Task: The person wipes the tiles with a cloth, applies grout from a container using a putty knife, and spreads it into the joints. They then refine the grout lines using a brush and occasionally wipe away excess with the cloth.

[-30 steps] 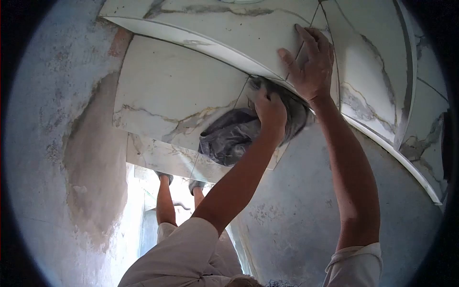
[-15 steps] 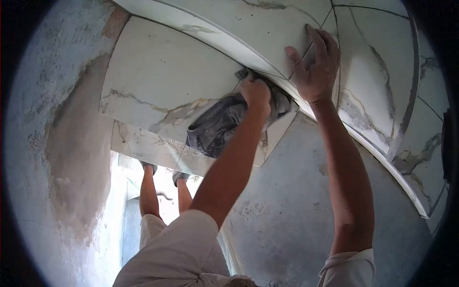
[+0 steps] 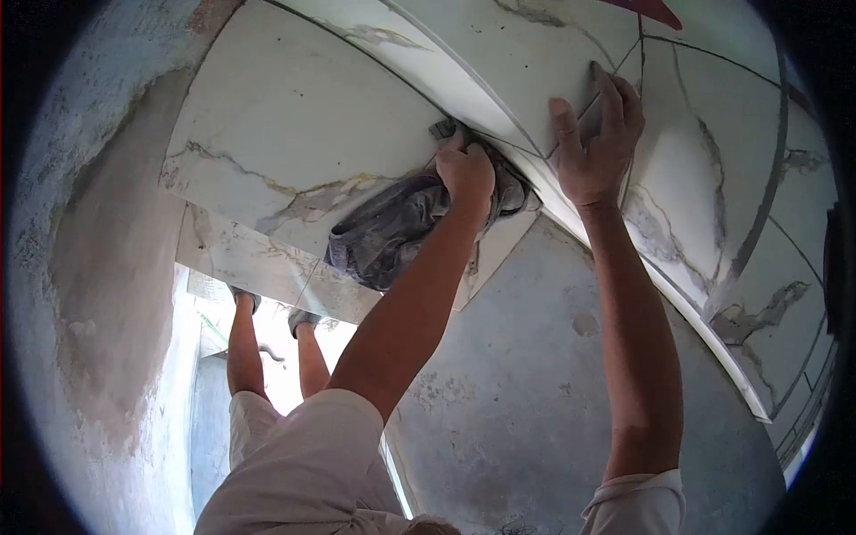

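My left hand point(image 3: 465, 174) has its fingers bunched on a dark grey cloth point(image 3: 383, 234), which is crumpled on a white marbled tile step point(image 3: 294, 116), close against the riser point(image 3: 423, 67). One end of the cloth shows just past the fingertips, in the corner by the riser. To the right, my right hand point(image 3: 602, 143) rests with spread fingers on the upper marbled tile point(image 3: 499, 45), near a joint between tiles. It holds nothing.
A rough, patchy plastered wall point(image 3: 107, 267) rises on the left. Below the step lies a grey floor or wall surface point(image 3: 526, 357). A curved white edge point(image 3: 704, 330) runs to the lower right. A red object point(image 3: 658, 12) shows at the top.
My left hand has shifted along the joint at the riser and the cloth moved with it. The view has turned and drifted; my right hand stays on the upper tile. The red object has come into view.
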`<control>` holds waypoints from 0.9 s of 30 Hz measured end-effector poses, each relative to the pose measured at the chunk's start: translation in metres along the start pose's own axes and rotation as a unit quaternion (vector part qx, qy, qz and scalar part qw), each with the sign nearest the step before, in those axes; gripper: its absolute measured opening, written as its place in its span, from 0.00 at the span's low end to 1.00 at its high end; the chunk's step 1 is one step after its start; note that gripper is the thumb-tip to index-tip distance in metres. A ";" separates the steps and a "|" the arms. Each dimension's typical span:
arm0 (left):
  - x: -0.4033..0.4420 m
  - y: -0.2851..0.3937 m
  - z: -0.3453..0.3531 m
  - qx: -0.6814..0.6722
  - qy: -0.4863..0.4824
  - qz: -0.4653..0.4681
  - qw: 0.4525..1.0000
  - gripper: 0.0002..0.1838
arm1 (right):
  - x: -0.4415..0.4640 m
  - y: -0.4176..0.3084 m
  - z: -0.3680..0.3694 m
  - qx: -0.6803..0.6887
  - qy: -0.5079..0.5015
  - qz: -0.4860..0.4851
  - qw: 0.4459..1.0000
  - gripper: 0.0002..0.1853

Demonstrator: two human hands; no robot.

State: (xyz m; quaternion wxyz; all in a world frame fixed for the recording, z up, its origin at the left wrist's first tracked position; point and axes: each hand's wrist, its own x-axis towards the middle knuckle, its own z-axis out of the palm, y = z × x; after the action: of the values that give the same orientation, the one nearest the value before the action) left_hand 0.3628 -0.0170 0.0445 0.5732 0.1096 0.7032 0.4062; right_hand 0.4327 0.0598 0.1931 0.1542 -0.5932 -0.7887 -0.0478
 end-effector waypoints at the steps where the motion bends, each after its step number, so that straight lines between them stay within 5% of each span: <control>1: -0.009 0.004 0.000 0.000 0.000 0.000 1.000 0.13 | -0.001 0.001 0.000 0.000 0.000 0.000 1.000 0.33; 5: -0.089 0.046 -0.013 0.072 -0.046 0.154 0.984 0.21 | 0.001 -0.002 0.000 0.020 -0.001 0.001 1.000 0.33; 12: -0.108 0.054 0.005 0.002 0.027 0.190 0.981 0.19 | -0.001 0.001 -0.001 0.000 -0.024 0.005 1.000 0.35; 14: -0.081 0.051 0.005 0.010 0.041 0.121 0.992 0.16 | 0.000 0.002 -0.001 0.009 -0.025 0.002 1.000 0.35; 17: -0.028 0.012 0.011 0.032 0.099 0.139 0.985 0.17 | -0.002 0.003 0.002 0.017 -0.018 0.001 1.000 0.34; 19: -0.005 0.001 0.002 0.029 0.032 0.030 0.999 0.15 | -0.002 0.003 0.002 0.016 -0.008 0.003 1.000 0.34; 25: -0.018 0.016 -0.010 0.137 -0.024 0.099 0.985 0.14 | -0.001 0.001 0.001 0.013 0.002 0.007 1.000 0.34; 27: -0.024 -0.065 0.007 0.363 -0.183 0.274 0.872 0.18 | 0.001 0.000 0.000 0.003 -0.005 0.011 1.000 0.34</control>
State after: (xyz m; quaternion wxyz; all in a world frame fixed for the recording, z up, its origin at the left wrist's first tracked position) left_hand 0.3969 -0.0707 0.0164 0.4775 0.5707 0.6253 0.2354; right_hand 0.4324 0.0609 0.1931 0.1524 -0.6019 -0.7828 -0.0411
